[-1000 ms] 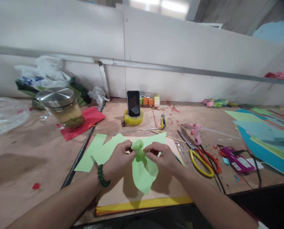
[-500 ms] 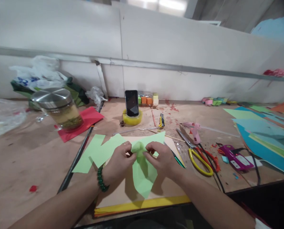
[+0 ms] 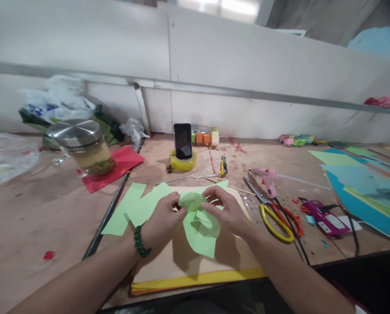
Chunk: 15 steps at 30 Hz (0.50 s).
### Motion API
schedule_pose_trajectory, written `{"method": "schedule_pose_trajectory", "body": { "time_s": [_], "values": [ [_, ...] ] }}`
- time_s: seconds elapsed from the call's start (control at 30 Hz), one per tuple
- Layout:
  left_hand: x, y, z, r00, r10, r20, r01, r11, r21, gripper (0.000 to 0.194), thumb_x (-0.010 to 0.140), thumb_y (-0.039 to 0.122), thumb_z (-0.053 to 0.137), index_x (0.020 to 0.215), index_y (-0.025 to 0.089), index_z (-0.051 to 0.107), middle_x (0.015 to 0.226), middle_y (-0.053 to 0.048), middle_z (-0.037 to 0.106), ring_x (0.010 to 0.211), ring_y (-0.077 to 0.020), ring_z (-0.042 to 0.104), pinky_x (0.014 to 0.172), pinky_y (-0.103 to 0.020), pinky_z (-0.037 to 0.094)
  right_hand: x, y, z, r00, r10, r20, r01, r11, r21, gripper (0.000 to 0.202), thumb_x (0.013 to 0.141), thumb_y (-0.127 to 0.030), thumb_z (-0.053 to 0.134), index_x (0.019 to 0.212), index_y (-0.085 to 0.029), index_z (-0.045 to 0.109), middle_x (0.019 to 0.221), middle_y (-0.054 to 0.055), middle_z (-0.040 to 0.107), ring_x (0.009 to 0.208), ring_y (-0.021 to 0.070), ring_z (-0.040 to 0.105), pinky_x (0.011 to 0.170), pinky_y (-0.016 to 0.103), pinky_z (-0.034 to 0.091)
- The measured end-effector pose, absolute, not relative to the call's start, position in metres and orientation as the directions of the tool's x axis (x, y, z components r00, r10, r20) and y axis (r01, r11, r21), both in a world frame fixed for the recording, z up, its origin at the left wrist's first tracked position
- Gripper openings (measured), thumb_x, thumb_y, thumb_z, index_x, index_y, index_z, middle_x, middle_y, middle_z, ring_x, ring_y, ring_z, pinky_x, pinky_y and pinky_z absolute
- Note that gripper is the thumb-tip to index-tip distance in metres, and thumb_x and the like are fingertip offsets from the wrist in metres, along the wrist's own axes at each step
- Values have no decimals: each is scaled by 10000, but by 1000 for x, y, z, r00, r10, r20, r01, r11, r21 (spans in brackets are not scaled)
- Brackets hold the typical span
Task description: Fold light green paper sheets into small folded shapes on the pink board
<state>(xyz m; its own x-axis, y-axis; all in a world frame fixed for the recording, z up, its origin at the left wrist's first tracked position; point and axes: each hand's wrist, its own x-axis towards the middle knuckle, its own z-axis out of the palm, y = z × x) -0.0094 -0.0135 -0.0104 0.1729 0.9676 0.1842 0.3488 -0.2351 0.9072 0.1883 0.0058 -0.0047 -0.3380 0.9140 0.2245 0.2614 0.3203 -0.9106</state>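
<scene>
A curled light green paper piece (image 3: 201, 237) hangs between my hands, its lower part spread over a stack of beige and yellow sheets (image 3: 155, 270). My left hand (image 3: 165, 218) pinches its upper left edge between thumb and fingers, with a green bead bracelet at the wrist. On the upper right edge, the thumb and fingers of my right hand (image 3: 226, 211) are closed on the same paper. Flat green cut sheets (image 3: 126, 213) lie to the left, partly under my left hand.
Scissors with yellow handles (image 3: 276, 222), a pink glue gun (image 3: 270, 183) and a purple device (image 3: 326, 218) lie at right. Behind stand a phone (image 3: 183, 141) on a yellow tape roll (image 3: 183, 163) and a cutter (image 3: 223, 165). A lidded glass jar (image 3: 95, 161) stands at left.
The green paper has turned and its lower tip has swung to the right, with a fold now showing below my fingers. My right hand's fingers have shifted on it. The view has moved slightly.
</scene>
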Motion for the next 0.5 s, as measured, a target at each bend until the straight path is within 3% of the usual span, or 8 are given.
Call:
{"method": "schedule_pose_trajectory", "body": {
  "time_s": [0.13, 0.27, 0.5],
  "values": [
    [-12, -11, -12, 166, 967, 192, 339, -239, 910, 118, 724, 227, 591, 639, 167, 646, 640, 8, 580, 630, -147, 537, 605, -248, 466, 188, 8, -10, -385, 885, 261, 268, 377, -887, 161, 829, -364, 631, 799, -207, 650, 745, 11, 651, 691, 149, 607, 617, 260, 485],
    [-10, -12, -14, 180, 965, 189, 340, -241, 909, 119, 720, 230, 585, 633, 169, 637, 640, 11, 578, 632, -147, 535, 607, -249, 460, 186, 9, -12, -439, 824, 357, 216, 483, -849, 186, 855, -358, 632, 762, -214, 703, 772, 29, 654, 738, 155, 607, 613, 256, 474],
    [-12, -10, -13, 174, 968, 179, 365, -232, 902, 130, 720, 224, 547, 622, 172, 616, 638, 5, 570, 627, -146, 525, 599, -247, 453, 187, 11, -20, -478, 795, 375, 255, 534, -806, 198, 895, -285, 572, 969, -242, 751, 821, 32, 642, 718, 139, 599, 587, 239, 467]
  ]
}}
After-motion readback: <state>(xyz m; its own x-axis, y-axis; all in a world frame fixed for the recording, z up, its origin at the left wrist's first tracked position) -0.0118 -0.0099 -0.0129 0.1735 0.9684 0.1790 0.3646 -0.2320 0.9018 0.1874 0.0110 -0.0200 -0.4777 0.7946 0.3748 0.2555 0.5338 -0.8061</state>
